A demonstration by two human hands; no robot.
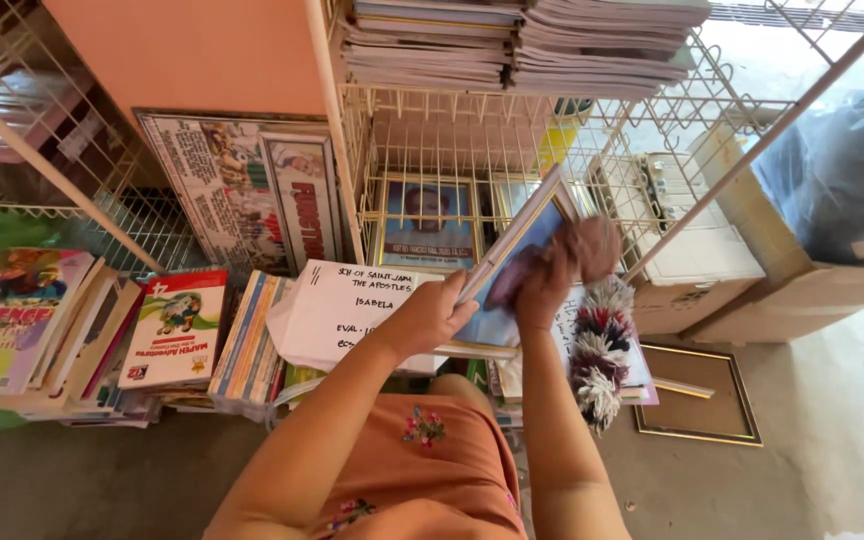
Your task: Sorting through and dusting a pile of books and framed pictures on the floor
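My left hand (pixel 439 312) grips the lower edge of a gold-framed picture (pixel 523 243), which stands tilted up on its edge over a stack of papers. My right hand (pixel 558 268) is closed on a multicoloured shaggy rag (pixel 597 350) and presses it against the glass of the picture. The rag's fringe hangs down below my wrist. A white sheet with handwriting (pixel 347 310) lies just left of my left hand.
A white wire rack (pixel 472 160) stands behind, with stacked booklets (pixel 512 40) on top and another framed portrait (pixel 428 225) inside. Book stacks (pixel 102 340) lie on the floor at left. An empty gold frame (pixel 697 395) lies at right, beside cardboard boxes (pixel 712 270).
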